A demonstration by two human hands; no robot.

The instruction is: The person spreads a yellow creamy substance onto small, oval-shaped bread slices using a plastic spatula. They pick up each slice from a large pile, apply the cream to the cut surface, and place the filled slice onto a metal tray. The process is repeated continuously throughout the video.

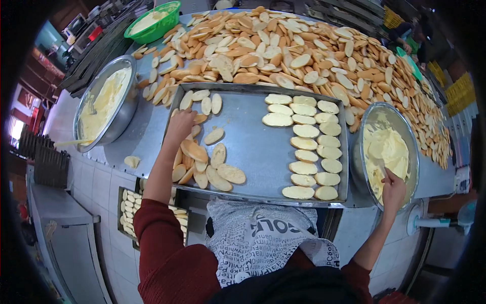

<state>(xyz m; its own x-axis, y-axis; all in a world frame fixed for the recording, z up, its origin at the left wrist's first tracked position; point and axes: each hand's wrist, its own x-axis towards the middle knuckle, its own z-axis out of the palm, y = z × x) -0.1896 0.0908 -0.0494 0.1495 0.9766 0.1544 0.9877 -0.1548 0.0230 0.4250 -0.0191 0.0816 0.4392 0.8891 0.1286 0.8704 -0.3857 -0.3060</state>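
A large metal baking tray (250,152) lies before me. Loose bread slices (231,173) are heaped along its left side, and rows of slices with a pale yellow coating (305,131) fill its right side. My left hand (182,124) is down among the loose slices near the tray's left edge; its fingertips are partly hidden, so a grip on a slice is unclear. To the tray's right stands a metal bowl (414,159) of pale yellow cream (393,148). Over that bowl my right hand (393,189) holds a spatula (381,164), its end in the cream.
A big pile of bread slices (265,49) covers the table behind the tray. At left stands another metal bowl (127,114) with cream; a green basin (172,19) sits farther back. Filled trays (121,228) are low at left. Another person's hand (407,48) shows far right.
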